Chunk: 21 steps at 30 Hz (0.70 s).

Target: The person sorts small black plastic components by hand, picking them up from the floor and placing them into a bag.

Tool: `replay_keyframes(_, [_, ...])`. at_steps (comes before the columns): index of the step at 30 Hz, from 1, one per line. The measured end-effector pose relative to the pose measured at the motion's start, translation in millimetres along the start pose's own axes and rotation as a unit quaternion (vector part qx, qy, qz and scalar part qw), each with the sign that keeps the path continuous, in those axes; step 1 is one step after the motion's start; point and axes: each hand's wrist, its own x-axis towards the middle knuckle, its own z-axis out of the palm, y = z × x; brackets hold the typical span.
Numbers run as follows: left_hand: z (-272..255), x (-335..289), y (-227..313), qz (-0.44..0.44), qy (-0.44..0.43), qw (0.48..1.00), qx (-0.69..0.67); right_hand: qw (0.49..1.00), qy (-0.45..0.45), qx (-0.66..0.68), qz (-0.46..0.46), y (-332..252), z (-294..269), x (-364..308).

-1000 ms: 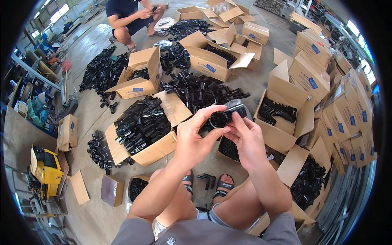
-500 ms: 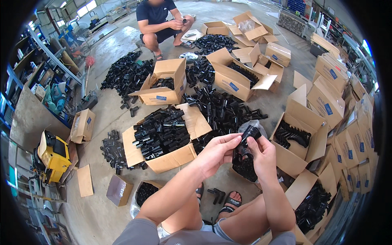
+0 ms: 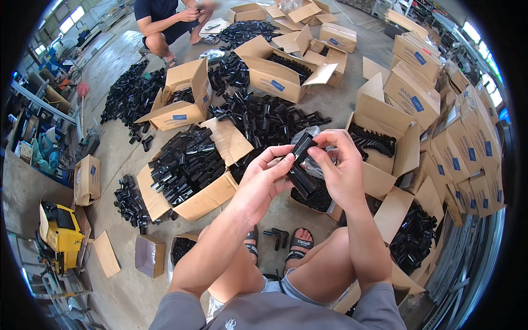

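Both my hands hold one glossy black T-shaped pipe fitting (image 3: 303, 182), raised in front of my knees. My left hand (image 3: 267, 177) grips its left side with thumb and fingers. With thumb and forefinger my right hand (image 3: 340, 162) pinches the upper end. Below it stands a small carton (image 3: 334, 211) of small black parts, partly hidden by my hands. To the left, an open carton (image 3: 204, 197) is heaped with black fittings. A few loose black fittings (image 3: 279, 236) lie on the floor between my feet.
Fittings are piled (image 3: 264, 118) beyond my hands, with another open carton (image 3: 404, 148) of them at right. Stacked cartons (image 3: 465, 148) line the right side. A yellow machine (image 3: 61, 236) stands at left. Across the piles a co-worker (image 3: 165, 25) squats, hands together.
The fitting has turned in my hands, its long tube now slanting down toward the right. My view has shifted, so the surroundings appear further left and higher.
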Motion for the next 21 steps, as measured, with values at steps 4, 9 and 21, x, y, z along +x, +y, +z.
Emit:
replay_keyframes(4, [1, -1, -4, -0.002, 0.003, 1.000, 0.005, 0.999, -0.029, 0.014, 0.016, 4, -6, 1])
replay_keyframes(9, [0, 2, -10, 0.011, -0.002, 1.000, -0.003, 0.993, -0.021, 0.096, 0.068, 2, -5, -4])
replay_keyframes(21, [-1, 6, -14, 0.017, -0.002, 1.000, -0.016, 0.974, -0.002, 0.204, 0.096, 14, -2, -4])
